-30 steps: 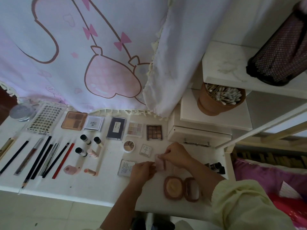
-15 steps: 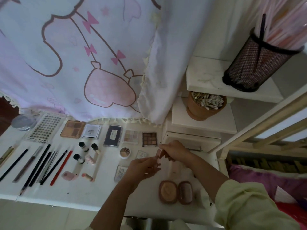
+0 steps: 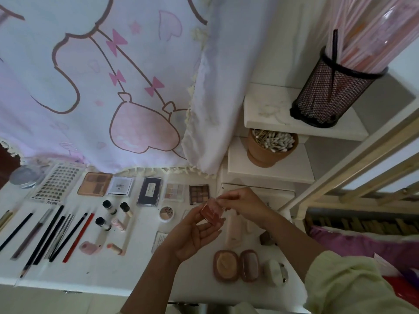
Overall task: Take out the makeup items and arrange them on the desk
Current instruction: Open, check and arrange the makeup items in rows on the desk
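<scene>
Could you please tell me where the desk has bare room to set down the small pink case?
The pink case could go on bare desk along the front edge, before the pencils and pink tubes, or between those tubes and the white card. The back palette row is crowded.

On the desk [image 3: 136, 273], a row of palettes [image 3: 149, 191] runs along the back, just before the hanging curtain [image 3: 113, 87]. A sheet [image 3: 56, 185] lies left of that row, and a jar [image 3: 23, 177] further left. Pencils [image 3: 45, 234] lie side by side at the left, with small bottles [image 3: 109, 206] just right of them. An open compact [image 3: 235, 265] lies near the front edge. Between it and the palettes (above the desk, not on it) the left hand [image 3: 192, 236] and right hand [image 3: 240, 205] hold a small case [image 3: 210, 213]. At the right, a pot of swabs [image 3: 269, 148] stands on the lower shelf [image 3: 294, 171] and a mesh cup [image 3: 328, 91] on the upper shelf [image 3: 267, 109].
</scene>
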Motion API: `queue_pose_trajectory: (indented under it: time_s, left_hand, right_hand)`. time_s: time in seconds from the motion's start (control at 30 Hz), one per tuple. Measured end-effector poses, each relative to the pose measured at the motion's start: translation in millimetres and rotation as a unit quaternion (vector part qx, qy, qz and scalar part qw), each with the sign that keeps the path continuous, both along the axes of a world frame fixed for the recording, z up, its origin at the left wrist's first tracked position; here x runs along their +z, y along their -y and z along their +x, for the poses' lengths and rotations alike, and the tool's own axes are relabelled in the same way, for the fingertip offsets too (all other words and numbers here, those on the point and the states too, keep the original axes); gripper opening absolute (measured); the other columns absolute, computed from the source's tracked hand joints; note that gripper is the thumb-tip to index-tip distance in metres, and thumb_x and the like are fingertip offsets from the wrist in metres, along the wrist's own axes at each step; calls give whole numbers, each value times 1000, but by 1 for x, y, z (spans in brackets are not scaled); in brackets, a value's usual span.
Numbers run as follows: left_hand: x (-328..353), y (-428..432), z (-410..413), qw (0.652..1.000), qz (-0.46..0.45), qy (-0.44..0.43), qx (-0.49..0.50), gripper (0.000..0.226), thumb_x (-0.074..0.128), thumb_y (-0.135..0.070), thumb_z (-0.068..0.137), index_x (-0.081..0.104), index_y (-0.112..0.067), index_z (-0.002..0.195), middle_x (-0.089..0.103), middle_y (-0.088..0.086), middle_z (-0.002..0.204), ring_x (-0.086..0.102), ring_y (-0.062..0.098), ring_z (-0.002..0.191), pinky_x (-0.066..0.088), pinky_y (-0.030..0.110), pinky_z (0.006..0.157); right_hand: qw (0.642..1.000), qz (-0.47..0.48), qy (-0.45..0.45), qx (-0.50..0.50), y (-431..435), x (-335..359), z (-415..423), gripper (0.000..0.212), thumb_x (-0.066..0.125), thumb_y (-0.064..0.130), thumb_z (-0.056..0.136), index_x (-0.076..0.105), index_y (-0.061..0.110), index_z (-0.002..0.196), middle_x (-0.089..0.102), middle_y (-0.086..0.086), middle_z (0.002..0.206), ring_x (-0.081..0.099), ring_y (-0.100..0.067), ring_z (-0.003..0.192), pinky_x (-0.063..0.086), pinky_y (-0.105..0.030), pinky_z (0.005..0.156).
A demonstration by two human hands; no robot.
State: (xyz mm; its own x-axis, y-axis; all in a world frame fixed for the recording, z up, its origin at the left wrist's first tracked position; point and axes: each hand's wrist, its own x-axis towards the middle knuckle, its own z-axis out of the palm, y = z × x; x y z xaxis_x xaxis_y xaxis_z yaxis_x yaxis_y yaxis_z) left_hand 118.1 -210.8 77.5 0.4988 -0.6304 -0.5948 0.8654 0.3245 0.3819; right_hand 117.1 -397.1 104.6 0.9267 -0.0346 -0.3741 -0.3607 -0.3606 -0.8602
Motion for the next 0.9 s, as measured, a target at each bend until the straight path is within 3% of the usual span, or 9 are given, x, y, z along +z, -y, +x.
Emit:
queue_pose_trajectory:
  time_s: [0.17, 0.37, 0.5, 0.6, 0.73, 0.9]
  left_hand:
    - [2, 2, 2, 1000, -7, -3, 5, 48, 57, -37, 86, 59, -3, 121, 68, 23, 105, 72, 23, 87, 56, 33, 84]
    - [7, 2, 5, 999, -12, 10, 42, 53, 60, -30, 83, 53, -8, 131, 67, 27, 107, 71, 27, 92, 59, 33, 78]
    - [6, 2, 6, 999, -4, 10, 40, 48, 57, -30, 89, 54, -8, 131, 67, 26, 108, 70, 27, 91, 58, 33, 80]
    - [4, 2, 6, 999, -3, 13, 33, 42, 55, -28, 93, 56, -7, 129, 65, 27, 111, 69, 28, 94, 56, 36, 85]
    - [4, 3, 4, 999, 5, 26, 18, 37, 58, -28, 89, 61, -7, 120, 66, 26, 109, 70, 27, 91, 52, 40, 89]
    - [3, 4, 5, 999, 8, 42, 13, 37, 58, -27, 90, 60, -8, 122, 67, 25, 106, 69, 29, 94, 52, 39, 90]
  right_hand:
    - [999, -18, 46, 9, 1, 6, 2, 22, 79, 16, 78, 76, 8, 98, 75, -1, 90, 70, -10, 87, 54, -23, 83]
    - [988, -83, 71, 111, -5, 36, -3, 17, 77, 27, 78, 78, 17, 92, 75, -1, 86, 70, -11, 81, 54, -26, 75]
    - [984, -87, 65, 143, -13, 43, -5, 23, 74, 38, 82, 79, 19, 93, 75, -2, 81, 59, -1, 54, 43, -18, 52]
    - [983, -99, 68, 136, -14, 39, -5, 28, 72, 48, 79, 79, 25, 92, 76, -1, 82, 71, -21, 72, 52, -36, 61]
    - [978, -139, 70, 139, -15, 29, -6, 36, 67, 56, 76, 78, 24, 88, 74, -12, 84, 70, -31, 86, 57, -46, 71]
    - [963, -203, 78, 162, -18, 20, -7, 32, 62, 53, 77, 76, 27, 90, 72, -3, 75, 68, -22, 73, 56, -46, 72]
